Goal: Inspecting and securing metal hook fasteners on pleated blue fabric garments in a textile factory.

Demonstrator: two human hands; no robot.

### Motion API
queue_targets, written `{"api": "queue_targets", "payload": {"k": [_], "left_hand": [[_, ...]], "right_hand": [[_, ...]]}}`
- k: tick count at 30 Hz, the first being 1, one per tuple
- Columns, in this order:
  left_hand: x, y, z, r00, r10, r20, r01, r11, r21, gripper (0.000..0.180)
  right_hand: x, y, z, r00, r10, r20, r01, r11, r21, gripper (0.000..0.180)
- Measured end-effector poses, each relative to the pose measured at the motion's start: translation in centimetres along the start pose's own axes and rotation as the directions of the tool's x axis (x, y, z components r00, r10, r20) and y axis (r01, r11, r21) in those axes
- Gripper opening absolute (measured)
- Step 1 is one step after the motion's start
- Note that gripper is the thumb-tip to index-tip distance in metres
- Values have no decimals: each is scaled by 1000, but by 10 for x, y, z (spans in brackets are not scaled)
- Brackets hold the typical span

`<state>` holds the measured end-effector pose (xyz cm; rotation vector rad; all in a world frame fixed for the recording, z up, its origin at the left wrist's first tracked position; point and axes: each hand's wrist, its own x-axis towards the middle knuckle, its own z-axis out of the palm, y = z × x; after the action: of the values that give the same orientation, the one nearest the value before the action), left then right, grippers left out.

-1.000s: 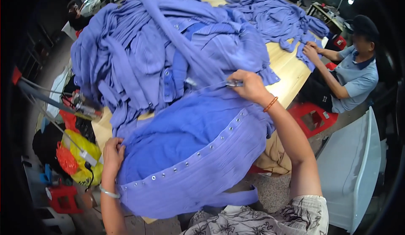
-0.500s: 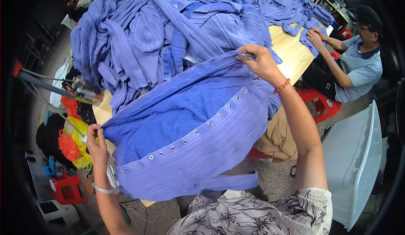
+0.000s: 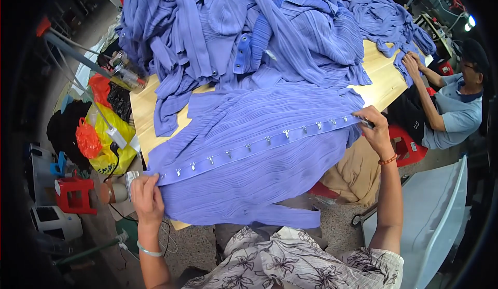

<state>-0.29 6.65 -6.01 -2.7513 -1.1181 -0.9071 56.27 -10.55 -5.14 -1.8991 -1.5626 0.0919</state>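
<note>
A periwinkle-blue pleated garment [image 3: 249, 180] lies spread in front of me, over the near table edge. Metal hooks sit in a row along its band [image 3: 277, 137], which runs at a slant. At the band's left end, my left hand [image 3: 148, 198] pinches the fabric. My right hand [image 3: 376, 131] grips the other end, higher up on the right. A small dark metal tool [image 3: 367, 123] shows in the right hand; its kind is unclear. The row of eyelets is hidden under the band side.
Beyond the garment, a large heap of similar blue garments [image 3: 218, 35] covers the wooden table [image 3: 381, 73]. A person [image 3: 451, 97] handles blue fabric at the right. A white panelled cart [image 3: 420, 226] stands lower right. Bags [image 3: 111, 133] and a red stool [image 3: 75, 194] lie left.
Both hands have brought the raised edge down toward me, folding it over the eyelet side. The hook row now faces up. My view has shifted a little left.
</note>
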Motion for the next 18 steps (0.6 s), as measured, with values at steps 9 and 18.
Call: {"api": "queue_targets", "payload": {"k": [9, 18], "left_hand": [[-5, -4, -5, 997, -39, -64, 35, 997, -72, 30], [-40, 17, -5, 1000, 12, -18, -12, 1000, -6, 24]], "right_hand": [[-3, -2, 0, 999, -23, -40, 20, 997, -76, 33], [-16, 17, -6, 999, -19, -31, 16, 995, -95, 34]]}}
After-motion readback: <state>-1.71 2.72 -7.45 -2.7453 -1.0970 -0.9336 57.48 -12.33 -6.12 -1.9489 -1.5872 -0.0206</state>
